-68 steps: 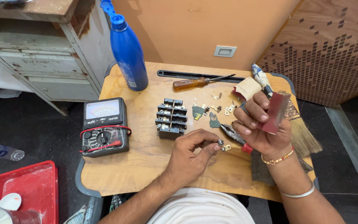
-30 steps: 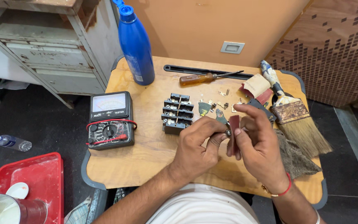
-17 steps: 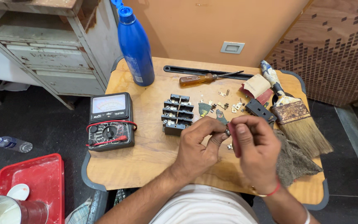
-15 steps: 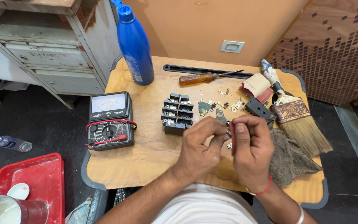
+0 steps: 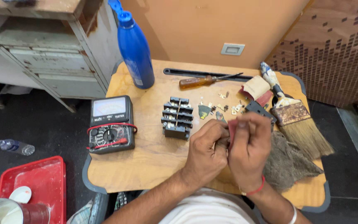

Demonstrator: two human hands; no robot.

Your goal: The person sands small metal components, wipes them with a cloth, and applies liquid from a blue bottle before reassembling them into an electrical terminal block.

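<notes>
Wooden table (image 5: 146,166): left hand (image 5: 206,149) pinches something too small to identify, right hand (image 5: 249,147) grips reddish sandpaper (image 5: 232,128) against it, beside a black terminal block (image 5: 177,118)

Both hands brought together at centre, fingers closed in a fine pinch.

Left hand (image 5: 206,151) curled, knuckles up, fingertips pressed toward the right hand (image 5: 249,153); the two touch at the fingers. Right hand arched, back facing the camera, fingers bent down. Both forearms rise from the lower edge, converging. Red band on right wrist.
</notes>
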